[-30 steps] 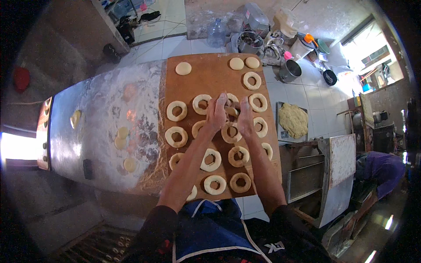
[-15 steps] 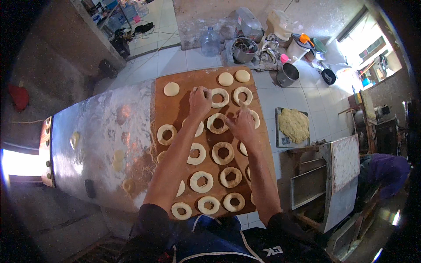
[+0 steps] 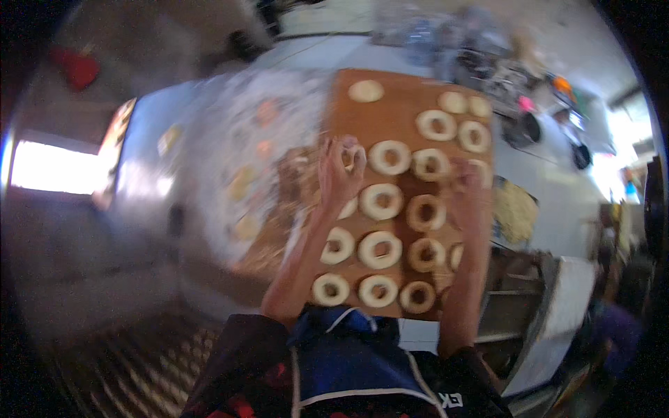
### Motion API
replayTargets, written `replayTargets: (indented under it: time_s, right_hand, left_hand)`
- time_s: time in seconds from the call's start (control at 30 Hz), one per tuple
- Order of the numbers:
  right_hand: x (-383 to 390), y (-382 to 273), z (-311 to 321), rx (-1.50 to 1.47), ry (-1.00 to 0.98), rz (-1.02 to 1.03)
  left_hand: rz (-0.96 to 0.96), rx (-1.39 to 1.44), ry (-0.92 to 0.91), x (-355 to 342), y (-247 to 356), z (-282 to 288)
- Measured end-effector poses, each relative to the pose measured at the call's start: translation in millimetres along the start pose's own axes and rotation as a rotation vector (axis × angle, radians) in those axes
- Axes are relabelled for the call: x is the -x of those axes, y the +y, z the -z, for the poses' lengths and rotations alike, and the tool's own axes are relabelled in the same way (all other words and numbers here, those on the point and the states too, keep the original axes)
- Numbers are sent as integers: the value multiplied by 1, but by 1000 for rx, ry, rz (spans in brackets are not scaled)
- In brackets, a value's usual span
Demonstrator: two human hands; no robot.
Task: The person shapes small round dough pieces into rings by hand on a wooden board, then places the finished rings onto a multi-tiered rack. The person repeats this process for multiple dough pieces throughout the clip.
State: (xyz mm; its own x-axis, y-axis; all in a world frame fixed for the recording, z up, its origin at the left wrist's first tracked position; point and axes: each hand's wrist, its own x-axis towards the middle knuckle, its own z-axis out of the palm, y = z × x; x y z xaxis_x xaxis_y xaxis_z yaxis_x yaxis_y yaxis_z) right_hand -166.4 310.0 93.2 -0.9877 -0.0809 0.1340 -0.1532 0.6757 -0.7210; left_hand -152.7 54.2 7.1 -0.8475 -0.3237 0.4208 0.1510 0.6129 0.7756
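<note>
My left hand [image 3: 338,173] is at the left side of the brown board [image 3: 355,125], next to a dough ring [image 3: 359,161] that it partly covers. Its fingers are curled together; what they hold, if anything, is hidden. Over the right side of the board is my right hand [image 3: 465,191], smeared by motion beside another pale ring [image 3: 479,169]. Rows of dough rings [image 3: 381,202] lie between and below the hands. Uncut dough discs [image 3: 366,90] rest along the far edge, one at left and two at right.
A floured metal table [image 3: 209,139] adjoins the board on the left, with a few dough pieces on it. To the right, a dough slab [image 3: 516,212] lies on a low tray. A pale panelled stand [image 3: 557,313] stands nearer. Pots and containers line the far floor.
The view has swung left, so the board appears farther right and higher. My left hand has moved from the far middle of the board to its left side; my right hand has shifted right.
</note>
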Motion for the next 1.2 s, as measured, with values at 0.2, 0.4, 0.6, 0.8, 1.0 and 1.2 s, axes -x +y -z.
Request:
replayTargets:
  time_s: [0.2,0.4,0.6,0.8,1.0,1.2]
  right_hand:
    - [28,-36,-41,-177,-73,-5]
    - [74,-93,-122,-336,-347,13]
    - [132,-149,-208,-340,-474,173]
    - [150,-178,-286,-431,-522,175]
    - [158,-198,-306,-585,-595,-80]
    - [170,-221,-317,-586,-431,0]
  left_hand:
    - [416,-447,218,115,-79,216]
    - [488,-367,-47,125,-139,260]
    - [242,-559,-322,125,-138,266]
    - [544,326,-170,114,-105,283]
    - [532,258,-191,118,-95,304]
    - [372,287,-106,126,-111,300]
